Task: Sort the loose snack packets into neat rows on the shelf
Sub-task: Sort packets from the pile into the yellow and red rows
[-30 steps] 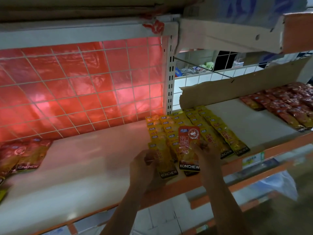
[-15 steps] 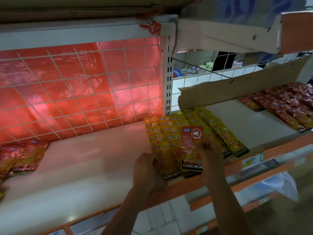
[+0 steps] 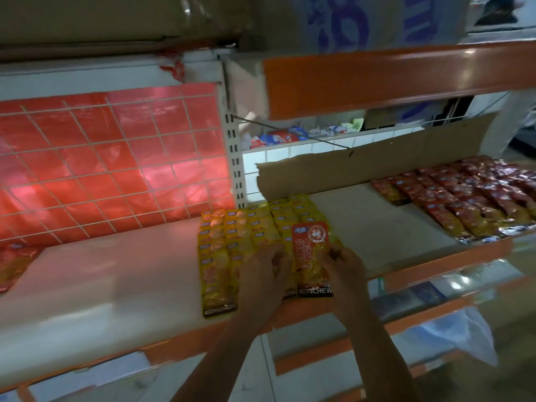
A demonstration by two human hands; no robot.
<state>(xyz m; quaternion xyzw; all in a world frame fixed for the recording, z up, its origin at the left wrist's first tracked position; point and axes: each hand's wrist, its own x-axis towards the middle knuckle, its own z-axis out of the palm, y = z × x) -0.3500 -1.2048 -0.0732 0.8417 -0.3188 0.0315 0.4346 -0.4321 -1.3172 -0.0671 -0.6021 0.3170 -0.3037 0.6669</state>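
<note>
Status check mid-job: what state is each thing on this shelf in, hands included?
red-topped packet, lying atop the yellow packets, right edge pinched.
yellow packets, flat in overlapping rows.
dark red packets, rowed at the right.
left hand, resting on the yellow packets.
right hand, pinching the red-topped packet.
cardboard sheet, standing along the back.

We reach both bare forearms up and forward from the bottom of the view, and they draw closer together toward the wrists. Our left hand (image 3: 262, 274) lies palm down, knuckles up, with its fingers stretched forward, only lightly bent and pressing flat. Our right hand (image 3: 345, 268) sits near it with its back toward us, thumb and fingertips drawn together in a pinch on the right edge of a red packet (image 3: 311, 256), which lies between the two hands. Both wrists look straight. Blur hides how each finger lies.
</note>
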